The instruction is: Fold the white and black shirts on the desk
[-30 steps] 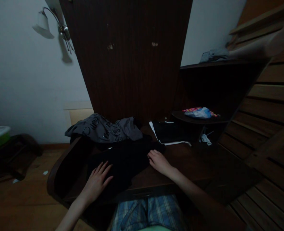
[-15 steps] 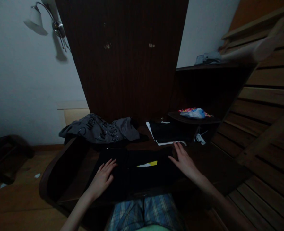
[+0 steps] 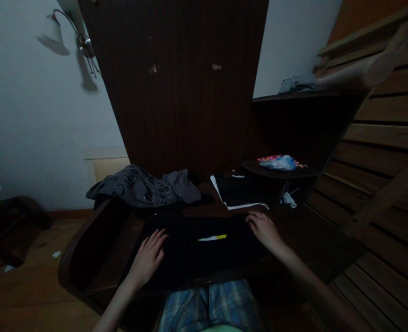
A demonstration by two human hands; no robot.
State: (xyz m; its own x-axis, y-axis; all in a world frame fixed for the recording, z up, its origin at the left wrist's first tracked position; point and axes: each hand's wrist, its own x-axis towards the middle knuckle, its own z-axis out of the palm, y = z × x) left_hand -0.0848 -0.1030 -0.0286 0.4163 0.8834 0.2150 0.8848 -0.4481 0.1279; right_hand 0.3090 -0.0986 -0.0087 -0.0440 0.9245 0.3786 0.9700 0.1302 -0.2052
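A dark, black garment (image 3: 207,256) lies spread and partly folded on the brown wooden bench in front of me. A strip of white and yellow (image 3: 212,238) shows through a gap in its middle. My left hand (image 3: 149,253) rests on the left part of the cloth with its fingers stretched out. At the far right edge of the garment, my right hand (image 3: 263,229) has its fingers bent and closed on the fabric. The poor light hides most of the garment's outline and folds.
Behind the garment, a grey lettered cloth (image 3: 148,186) lies heaped by the curved armrest (image 3: 77,244). A folded black item with white edges (image 3: 243,189) lies to its right. A small shelf (image 3: 276,173) holds a plastic bag (image 3: 280,163). Wooden slats (image 3: 380,175) stand at the right.
My right hand's fingers, stretched out before, are now bent in at the garment's edge. The visible yellow and white strip has become narrower. My left hand stays about where it was.
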